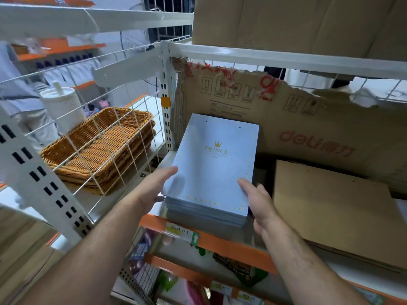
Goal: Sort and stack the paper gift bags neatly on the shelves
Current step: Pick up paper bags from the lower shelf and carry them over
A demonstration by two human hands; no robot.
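The stack of blue PRINCE gift bags (211, 164) lies flat on the shelf (222, 241). The left hand (154, 190) pushes its side with straight fingers — the right hand (259, 203) pinches its edge, thumb on top.

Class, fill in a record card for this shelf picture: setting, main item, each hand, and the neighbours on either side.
setting: shelf with an orange front edge
main item: stack of blue gift bags, lying flat, printed PRINCE
left hand: fingers straight against the stack's left edge
right hand: grips the right edge, thumb on top
left neighbour: wicker baskets, stacked
right neighbour: brown paper bags, lying flat
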